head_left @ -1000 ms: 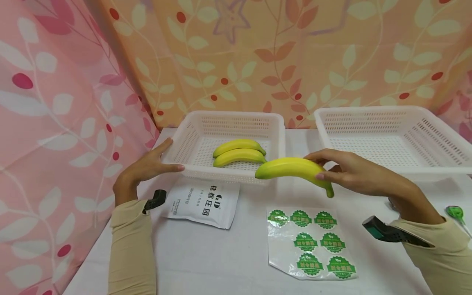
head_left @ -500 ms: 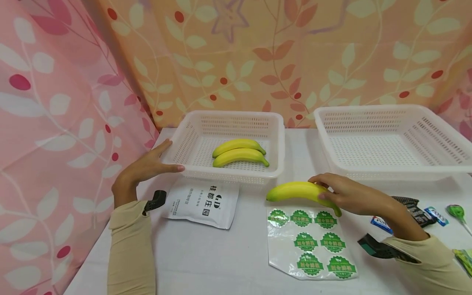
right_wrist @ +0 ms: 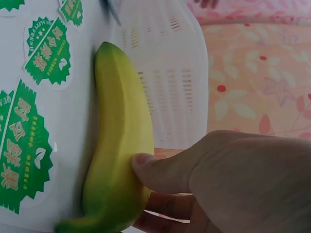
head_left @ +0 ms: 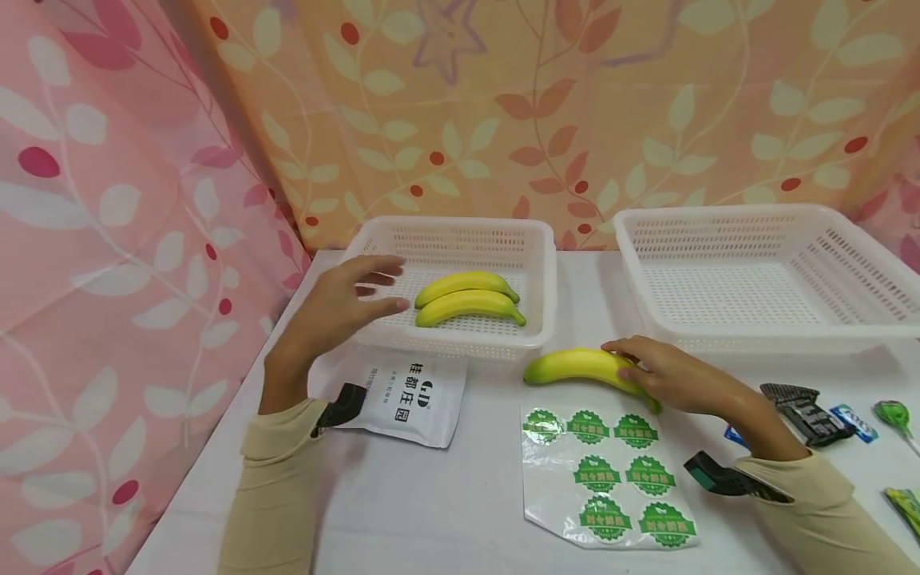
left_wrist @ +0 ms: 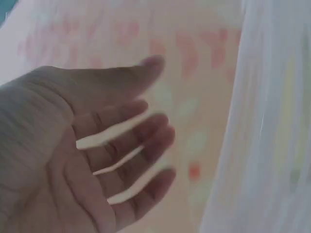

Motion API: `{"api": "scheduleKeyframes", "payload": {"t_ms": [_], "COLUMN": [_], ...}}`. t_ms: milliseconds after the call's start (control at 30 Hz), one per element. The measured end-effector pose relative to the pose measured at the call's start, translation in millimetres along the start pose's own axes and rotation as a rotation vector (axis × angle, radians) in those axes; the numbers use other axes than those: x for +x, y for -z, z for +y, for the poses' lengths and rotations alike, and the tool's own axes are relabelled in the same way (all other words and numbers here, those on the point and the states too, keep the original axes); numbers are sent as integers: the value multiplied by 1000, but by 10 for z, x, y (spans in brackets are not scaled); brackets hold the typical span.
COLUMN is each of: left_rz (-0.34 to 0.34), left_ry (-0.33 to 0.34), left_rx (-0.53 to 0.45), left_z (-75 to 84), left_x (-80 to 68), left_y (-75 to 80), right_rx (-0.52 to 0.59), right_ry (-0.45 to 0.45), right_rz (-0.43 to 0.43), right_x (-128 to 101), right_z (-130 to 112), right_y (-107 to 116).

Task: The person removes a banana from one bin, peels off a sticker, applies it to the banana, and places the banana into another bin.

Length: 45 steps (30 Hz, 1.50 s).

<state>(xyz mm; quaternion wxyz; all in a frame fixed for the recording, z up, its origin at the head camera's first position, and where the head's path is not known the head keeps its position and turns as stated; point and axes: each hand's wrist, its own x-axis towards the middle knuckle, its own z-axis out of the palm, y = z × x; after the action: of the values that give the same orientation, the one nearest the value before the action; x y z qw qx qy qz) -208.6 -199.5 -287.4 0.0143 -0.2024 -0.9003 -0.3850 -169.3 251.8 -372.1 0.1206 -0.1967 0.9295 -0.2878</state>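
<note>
In the head view my right hand pinches a yellow banana near its stem end. This banana lies low at the table, just behind a sheet of green stickers. The right wrist view shows the thumb pressed on the banana's side, with the other fingers partly hidden beyond it. My left hand hovers over the left side of a white plastic basket, fingers loosely spread and holding nothing. Inside that basket lie two more bananas, side by side.
A white printed pouch lies before the left basket. Another white basket stands at the back right. Near my right forearm are a black packet, a blue packet, a green lollipop and a yellow-green packet.
My right hand has lowered the banana from beside the left basket to the table by the stickers. My left hand has left the basket's corner and moved right, over its inside.
</note>
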Motion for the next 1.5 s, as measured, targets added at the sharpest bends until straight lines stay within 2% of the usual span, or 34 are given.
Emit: {"api": "scheduleKeyframes", "payload": {"t_ms": [100, 167, 233, 300, 367, 433, 567, 733, 833, 900, 1267, 1500], "left_rz": [-85, -205, -353, -489, -582, -620, -627, -624, -600, -587, -595, -595], "left_ry": [-132, -196, -238, -269, -275, -264, -203, -144, -131, -126, -77, -14], "left_rx": [-52, -61, -35, 12, 69, 121, 237, 427, 486, 488, 387, 105], "left_z": [288, 466, 619, 723, 774, 782, 718, 644, 623, 603, 573, 513], "left_x": [27, 30, 24, 12, -4, -20, -66, -132, -153, -150, -86, -44], "left_y": [-317, -572, -837, -1095, -1320, -1506, -1750, -1865, -1880, -1883, -1891, -1872], "right_rx": [-1, -3, -4, 1, 3, 5, 4, -13, -27, -31, -8, -52], "right_ry": [-4, -11, -22, -26, -24, -18, -16, -28, -31, -34, -41, -25], "right_rz": [13, 19, 20, 18, 18, 16, 11, 5, 6, 7, 6, 23], "right_x": [4, 6, 6, 5, 6, 3, -4, -12, -21, -24, -44, -68], "right_z": [18, 23, 23, 19, 19, 22, 38, 64, 89, 99, 81, -5], "right_y": [-10, -12, -13, -14, -14, -13, -8, 7, 23, 31, 48, 73]}}
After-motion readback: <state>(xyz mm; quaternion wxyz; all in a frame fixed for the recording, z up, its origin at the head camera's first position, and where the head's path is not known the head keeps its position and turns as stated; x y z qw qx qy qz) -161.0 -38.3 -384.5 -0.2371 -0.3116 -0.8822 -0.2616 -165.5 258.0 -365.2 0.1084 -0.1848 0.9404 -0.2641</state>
